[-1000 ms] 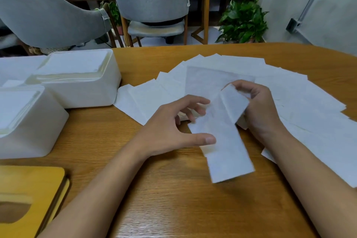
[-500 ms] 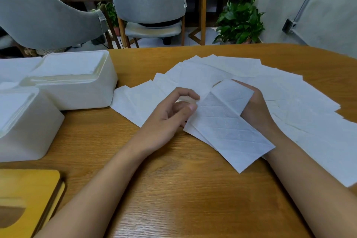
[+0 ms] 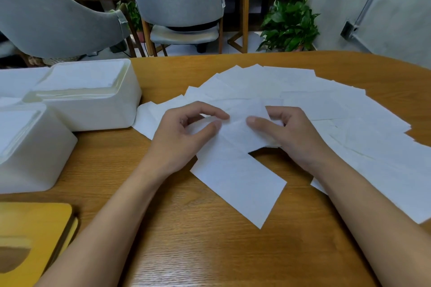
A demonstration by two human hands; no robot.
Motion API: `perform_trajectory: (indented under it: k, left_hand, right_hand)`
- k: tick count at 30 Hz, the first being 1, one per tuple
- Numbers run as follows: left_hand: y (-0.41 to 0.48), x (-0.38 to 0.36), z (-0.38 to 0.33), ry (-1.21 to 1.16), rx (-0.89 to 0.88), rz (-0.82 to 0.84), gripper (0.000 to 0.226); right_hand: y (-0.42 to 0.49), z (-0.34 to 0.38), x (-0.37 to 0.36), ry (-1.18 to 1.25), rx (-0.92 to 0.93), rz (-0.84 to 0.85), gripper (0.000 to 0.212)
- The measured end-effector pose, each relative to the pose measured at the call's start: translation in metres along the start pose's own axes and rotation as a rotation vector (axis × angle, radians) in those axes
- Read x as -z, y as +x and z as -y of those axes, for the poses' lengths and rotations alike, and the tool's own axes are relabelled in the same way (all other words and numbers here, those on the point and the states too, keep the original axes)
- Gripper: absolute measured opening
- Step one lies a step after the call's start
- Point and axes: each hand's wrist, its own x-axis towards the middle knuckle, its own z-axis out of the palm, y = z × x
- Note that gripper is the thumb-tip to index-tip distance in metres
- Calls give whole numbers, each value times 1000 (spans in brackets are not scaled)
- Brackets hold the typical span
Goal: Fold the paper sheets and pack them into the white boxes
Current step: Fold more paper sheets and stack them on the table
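Paper sheet (image 3: 238,184) lying on the wooden table (image 3: 210,251) at centre, its far end pinched by thumb and curled fingers of the left hand (image 3: 184,137) and likewise of the right hand (image 3: 291,137). Just behind, a fan of loose sheets (image 3: 314,105); off to the left, two white boxes (image 3: 98,114) just beside each other.

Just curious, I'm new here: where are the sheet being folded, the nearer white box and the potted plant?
sheet being folded (image 3: 240,184), head view, flat lower half.
nearer white box (image 3: 39,161), head view, outer side wall.
potted plant (image 3: 289,23), head view, middle leaves.
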Motion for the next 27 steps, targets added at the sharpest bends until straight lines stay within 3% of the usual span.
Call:
perform_trajectory:
  k: [5,13,19,23,27]
  left_hand:
    - [4,-1,3,-42,-13,-85,20]
    - [5,-6,7,-3,-27,-103,25]
    - [6,-8,13,64,-55,-142,24]
    - [8,-8,13,129,6,-170,29]
    - [10,-4,15,76,66,-153,27]
  right_hand:
    - [-3,2,-5,-45,60,38,20]
    - [-3,-4,-10,-203,154,105,69]
    - [-3,-4,-12,-215,243,106,82]
    - [-1,-6,-10,-154,285,64,74]
    - [-1,-5,-5,-120,273,47,38]
